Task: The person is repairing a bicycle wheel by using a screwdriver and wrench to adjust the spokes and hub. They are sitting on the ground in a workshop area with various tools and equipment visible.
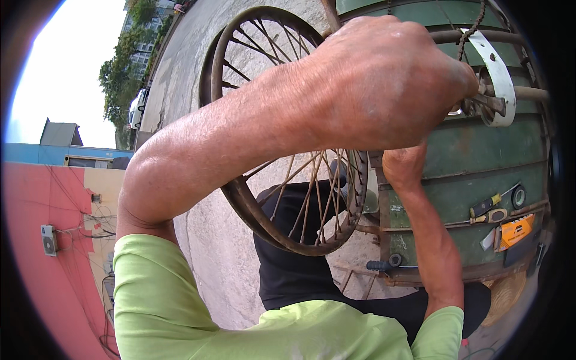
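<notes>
My left hand point(390, 90) is a closed fist across the top middle, its arm reaching over a rusty spoked wheel point(300, 246). Beside its fingertips a short flat-ended metal piece point(493, 104) juts out near a metal bar point(528, 93); what the fist grips is hidden. A bent white metal strip point(501, 75) with holes loops round that bar, and a rusty chain point(472, 30) hangs above. My right hand point(403, 165) is raised just below the left one, by the edge of a green metal panel point(468, 147). Its fingers are hidden behind the left hand.
Screwdrivers point(489, 217), a black ring-shaped roll point(518, 196) and an orange packet point(516, 231) lie on the panel at right. A dark-handled ratchet point(384, 264) rests at its lower edge. A straw hat point(505, 300) is at lower right; a white vehicle point(138, 108) stands far left.
</notes>
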Motion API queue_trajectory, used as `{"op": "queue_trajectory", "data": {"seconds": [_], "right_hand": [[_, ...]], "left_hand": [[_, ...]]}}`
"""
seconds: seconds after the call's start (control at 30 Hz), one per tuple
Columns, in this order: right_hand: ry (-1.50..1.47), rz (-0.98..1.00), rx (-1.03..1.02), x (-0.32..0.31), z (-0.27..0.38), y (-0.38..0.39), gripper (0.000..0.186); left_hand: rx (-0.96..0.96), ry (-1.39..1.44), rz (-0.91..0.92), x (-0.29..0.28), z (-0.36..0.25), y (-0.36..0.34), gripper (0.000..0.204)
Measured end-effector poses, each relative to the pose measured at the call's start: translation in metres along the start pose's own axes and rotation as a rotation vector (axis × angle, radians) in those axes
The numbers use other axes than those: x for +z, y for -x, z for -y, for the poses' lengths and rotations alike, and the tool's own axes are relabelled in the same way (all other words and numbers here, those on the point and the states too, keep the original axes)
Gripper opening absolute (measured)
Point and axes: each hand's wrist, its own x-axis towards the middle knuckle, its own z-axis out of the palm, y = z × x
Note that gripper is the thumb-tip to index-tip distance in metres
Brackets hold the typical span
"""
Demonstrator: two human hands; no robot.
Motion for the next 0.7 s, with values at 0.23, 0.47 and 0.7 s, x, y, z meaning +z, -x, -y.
{"op": "queue_trajectory", "data": {"seconds": [0.23,0.47,0.7], "right_hand": [[0.047,0.016,-0.024,-0.006,-0.013,0.000,0.031],[0.143,0.057,-0.105,-0.006,-0.013,0.000,0.029],[-0.019,0.090,0.004,-0.010,-0.004,-0.010,0.030]], "left_hand": [[0.015,0.003,0.046,-0.004,0.000,0.000,0.026],[0.016,0.014,0.044,-0.003,-0.001,0.000,0.024],[-0.003,0.002,0.071,-0.002,0.000,-0.001,0.026]]}}
